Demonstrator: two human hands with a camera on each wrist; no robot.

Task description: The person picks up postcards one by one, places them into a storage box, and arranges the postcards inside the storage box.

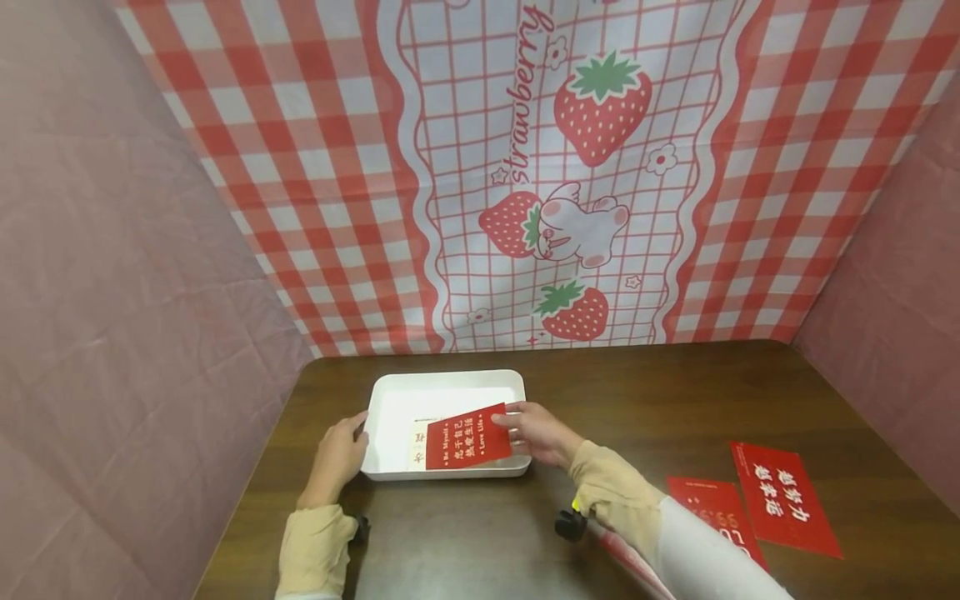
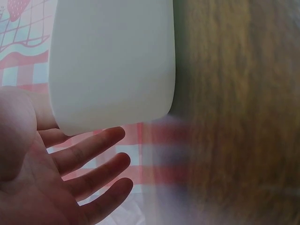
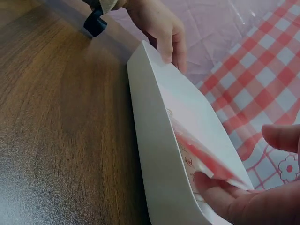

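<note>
A white tray (image 1: 442, 380) stands on the table. Inside it lies a cream card (image 1: 417, 444) with printed characters, partly covered by a red card (image 1: 461, 442) with pale writing. My right hand (image 1: 540, 431) pinches the red card at its right edge, over the tray's right wall; the card is tilted, its right end raised. At the tray's left wall is my left hand (image 1: 339, 454), its thumb and index finger at the rim. In the left wrist view the other fingers (image 2: 101, 180) of that hand are spread and relaxed, holding nothing.
Two red cards lie at the right of the wooden table (image 1: 615, 400): one (image 1: 783, 498) flat, and another (image 1: 712, 512) partly under the right forearm. A further red-and-white piece (image 1: 633, 562) shows below that sleeve. A checked strawberry cloth (image 1: 517, 283) hangs behind.
</note>
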